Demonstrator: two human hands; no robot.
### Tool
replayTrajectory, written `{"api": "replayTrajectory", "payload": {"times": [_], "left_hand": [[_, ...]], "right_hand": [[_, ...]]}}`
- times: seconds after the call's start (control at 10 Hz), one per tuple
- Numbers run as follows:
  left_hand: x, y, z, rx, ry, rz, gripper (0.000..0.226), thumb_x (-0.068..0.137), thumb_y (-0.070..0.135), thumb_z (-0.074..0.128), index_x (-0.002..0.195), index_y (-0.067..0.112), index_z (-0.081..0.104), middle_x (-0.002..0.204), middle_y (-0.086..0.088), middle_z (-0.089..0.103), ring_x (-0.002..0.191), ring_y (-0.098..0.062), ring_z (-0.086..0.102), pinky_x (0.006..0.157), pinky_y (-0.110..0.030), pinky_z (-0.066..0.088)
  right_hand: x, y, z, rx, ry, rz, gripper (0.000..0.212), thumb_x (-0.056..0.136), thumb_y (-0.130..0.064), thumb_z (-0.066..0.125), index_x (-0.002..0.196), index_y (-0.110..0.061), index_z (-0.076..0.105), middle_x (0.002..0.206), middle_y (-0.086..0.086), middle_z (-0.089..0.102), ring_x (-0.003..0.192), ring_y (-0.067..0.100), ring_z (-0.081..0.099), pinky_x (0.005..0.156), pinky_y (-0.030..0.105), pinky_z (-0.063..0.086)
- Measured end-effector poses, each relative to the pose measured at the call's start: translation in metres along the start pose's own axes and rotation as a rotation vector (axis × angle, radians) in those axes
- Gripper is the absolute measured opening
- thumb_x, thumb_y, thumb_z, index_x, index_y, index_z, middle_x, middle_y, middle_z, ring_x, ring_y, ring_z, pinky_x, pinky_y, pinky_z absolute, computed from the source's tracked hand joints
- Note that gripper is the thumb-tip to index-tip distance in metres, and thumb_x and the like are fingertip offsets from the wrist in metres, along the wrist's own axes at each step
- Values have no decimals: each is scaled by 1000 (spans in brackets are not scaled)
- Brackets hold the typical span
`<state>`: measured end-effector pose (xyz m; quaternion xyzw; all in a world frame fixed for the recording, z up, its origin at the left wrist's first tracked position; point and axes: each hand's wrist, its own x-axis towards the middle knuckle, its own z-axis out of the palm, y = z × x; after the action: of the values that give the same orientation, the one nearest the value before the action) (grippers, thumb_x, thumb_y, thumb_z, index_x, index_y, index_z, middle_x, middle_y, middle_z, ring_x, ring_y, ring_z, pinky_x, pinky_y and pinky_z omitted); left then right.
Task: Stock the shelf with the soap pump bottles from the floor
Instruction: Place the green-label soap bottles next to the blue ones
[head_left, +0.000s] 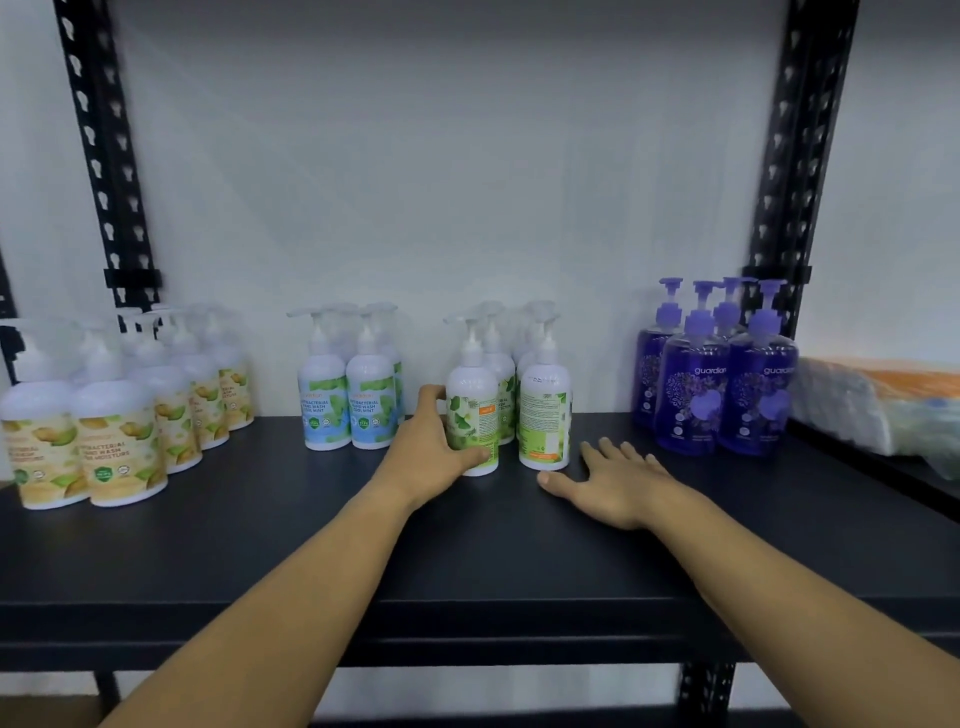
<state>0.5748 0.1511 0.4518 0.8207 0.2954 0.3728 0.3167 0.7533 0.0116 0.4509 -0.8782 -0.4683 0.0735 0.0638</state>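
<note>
Gripping the front-left green-label bottle (474, 415) with the left hand (431, 449), fingers curling round its left side and thumb lying low across the label, at centre of frame on the black shelf (467, 561). Resting the right hand (618, 475) flat and spread on the shelf board, holding nothing, just right of the neighbouring green-label bottle (544, 415). Standing upright, both front bottles; label of the right one turned to its small print, label of the held one turned partly aside.

Judging the step as squaring this front pair into the green group. Advising: keeping the base flat on the board while sliding or twisting, not lifting by the pump; turning until the front label faces out; aligning with the row behind. Watching the gap to the blue-label bottles (345, 400) at left of centre, since a wide elbow swing risks toppling them. Noting purple bottles (722, 379) at right, well apart.
</note>
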Motion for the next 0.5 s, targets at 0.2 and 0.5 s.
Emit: {"api": "replayTrajectory", "payload": {"times": [0.2,0.5], "left_hand": [[-3,5,2,-5,28,-2,79,74,24,87,129,24,31,99,12,60,85,10,57,64,-5,44],[-3,6,3,101,46,45,77,72,25,86,124,29,30,96,11,66,88,-10,66,74,-26,53]], "right_hand": [[-3,1,0,-10,5,-7,98,87,-84,24,161,-22,5,168,4,-1,155,25,-2,124,46,2],[-3,0,0,-17,6,-10,98,87,-84,24,161,-23,6,168,4,0,155,26,-1,124,46,3]]}}
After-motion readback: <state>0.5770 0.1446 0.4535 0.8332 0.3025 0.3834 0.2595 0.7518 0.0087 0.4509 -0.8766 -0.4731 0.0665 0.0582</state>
